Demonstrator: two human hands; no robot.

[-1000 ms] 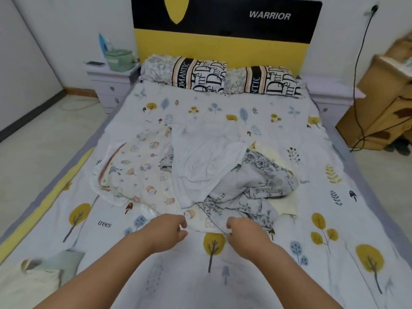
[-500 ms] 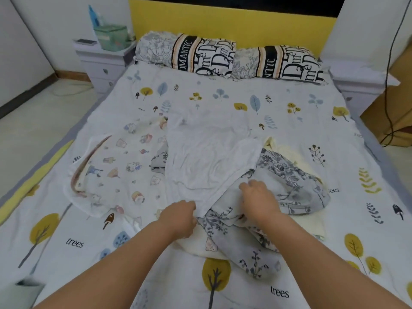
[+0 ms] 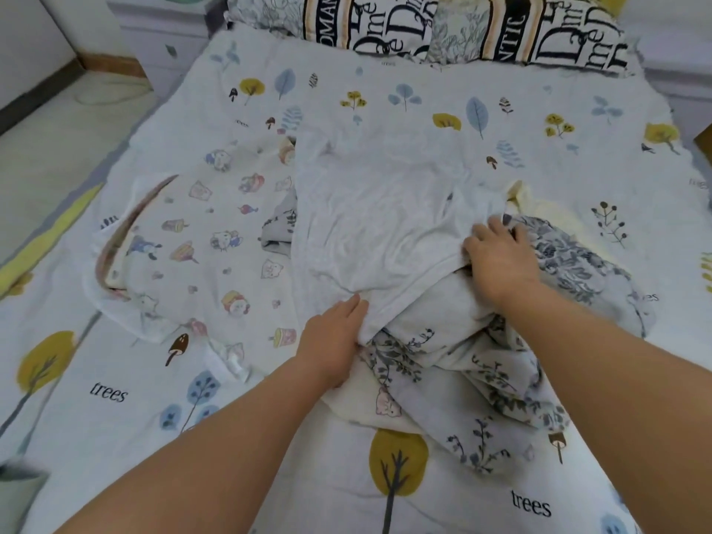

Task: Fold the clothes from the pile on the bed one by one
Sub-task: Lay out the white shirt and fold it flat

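A pile of clothes lies in the middle of the bed. On top is a plain white garment [image 3: 370, 217]. My left hand [image 3: 335, 337] grips its near lower edge. My right hand [image 3: 501, 260] holds its right edge, thumb tucked under the cloth. Beneath it lies a grey floral garment [image 3: 481, 371] spreading to the right and toward me. A cartoon-print garment [image 3: 200, 248] lies flat on the left of the pile. A pale yellow piece [image 3: 539, 206] shows at the back right.
The bed sheet [image 3: 424, 113] has a tree and leaf print. Two lettered pillows [image 3: 462, 25] lie along the head of the bed. A nightstand [image 3: 162, 28] stands at the back left, with floor [image 3: 46, 140] beside it. A folded greenish cloth [image 3: 19, 491] sits at the near left corner.
Both hands reached forward from the near edge of the pile and took hold of the white garment's lower edge. The camera has leaned in closer over the bed.
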